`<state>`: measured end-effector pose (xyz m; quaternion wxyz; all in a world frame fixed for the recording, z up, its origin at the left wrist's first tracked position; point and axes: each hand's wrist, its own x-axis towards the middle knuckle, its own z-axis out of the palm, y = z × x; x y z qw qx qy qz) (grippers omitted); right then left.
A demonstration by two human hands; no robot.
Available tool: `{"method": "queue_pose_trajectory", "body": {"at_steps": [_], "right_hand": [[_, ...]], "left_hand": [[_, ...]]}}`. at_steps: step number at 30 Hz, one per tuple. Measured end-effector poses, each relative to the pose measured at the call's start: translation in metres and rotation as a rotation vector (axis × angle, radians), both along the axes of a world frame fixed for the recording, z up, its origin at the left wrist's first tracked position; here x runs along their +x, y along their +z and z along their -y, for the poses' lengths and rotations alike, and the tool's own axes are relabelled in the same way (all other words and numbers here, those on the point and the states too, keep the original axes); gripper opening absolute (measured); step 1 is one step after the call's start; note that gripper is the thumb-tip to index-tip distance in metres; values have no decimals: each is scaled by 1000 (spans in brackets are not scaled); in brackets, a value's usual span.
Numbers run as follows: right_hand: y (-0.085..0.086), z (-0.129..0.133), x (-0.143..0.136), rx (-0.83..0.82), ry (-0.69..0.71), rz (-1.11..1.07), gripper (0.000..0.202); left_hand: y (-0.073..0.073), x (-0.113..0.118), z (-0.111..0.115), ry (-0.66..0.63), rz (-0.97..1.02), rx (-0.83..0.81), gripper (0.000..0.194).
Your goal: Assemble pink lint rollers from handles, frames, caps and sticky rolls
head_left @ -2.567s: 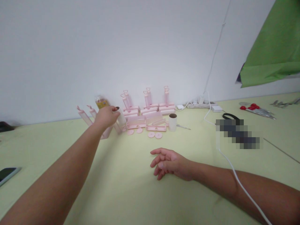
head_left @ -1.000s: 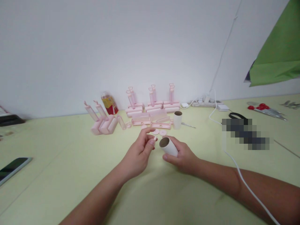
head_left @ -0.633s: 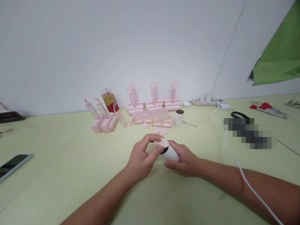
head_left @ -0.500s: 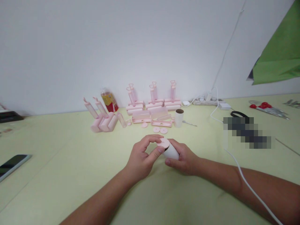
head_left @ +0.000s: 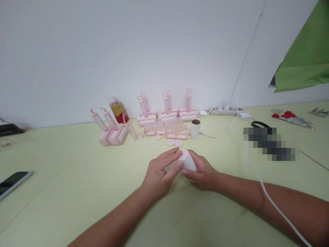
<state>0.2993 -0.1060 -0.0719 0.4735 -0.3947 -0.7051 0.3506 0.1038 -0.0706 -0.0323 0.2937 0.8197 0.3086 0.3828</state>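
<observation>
My right hand (head_left: 203, 172) is wrapped round a white tube (head_left: 189, 164), which is tilted toward the left. A pink disc (head_left: 183, 155) covers the tube's upper end. The fingertips and thumb of my left hand (head_left: 161, 173) pinch the disc at its left edge. Beyond my hands, two loose pink discs (head_left: 174, 142) lie side by side, with another pink disc (head_left: 157, 137) a little behind them. A second white tube (head_left: 195, 130) stands upright, its open top showing a brown inside. Beside it lies a thin metal tool (head_left: 207, 135).
Pink holders (head_left: 146, 118) with heart-topped sticks stand along the wall. More pink holders (head_left: 113, 135) and a bottle (head_left: 119, 111) are at the left. A phone (head_left: 12, 181) lies far left. A white cable (head_left: 264, 188) crosses my right forearm. Red-handled tools (head_left: 290, 116) lie right.
The pink disc has gone from sitting loosely askew, with a dark gap below it, to lying flat on the tube's end. My left fingers have straightened and moved slightly right.
</observation>
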Motion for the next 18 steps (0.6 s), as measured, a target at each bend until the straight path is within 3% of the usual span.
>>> {"method": "queue_pose_trajectory", "body": {"at_steps": [6, 13, 15, 18], "right_hand": [[0, 0, -1, -24, -19, -16, 51], [-5, 1, -1, 42, -109, -44, 73], [-7, 1, -1, 32, -123, -44, 72], [-8, 2, -2, -71, -96, -101, 70]], "left_hand": [[7, -3, -4, -55, -42, 42, 34], [11, -2, -13, -141, -46, 65, 36], [9, -3, -24, -70, -105, 66, 38], [-1, -8, -56, 221, -354, 80, 41]]}}
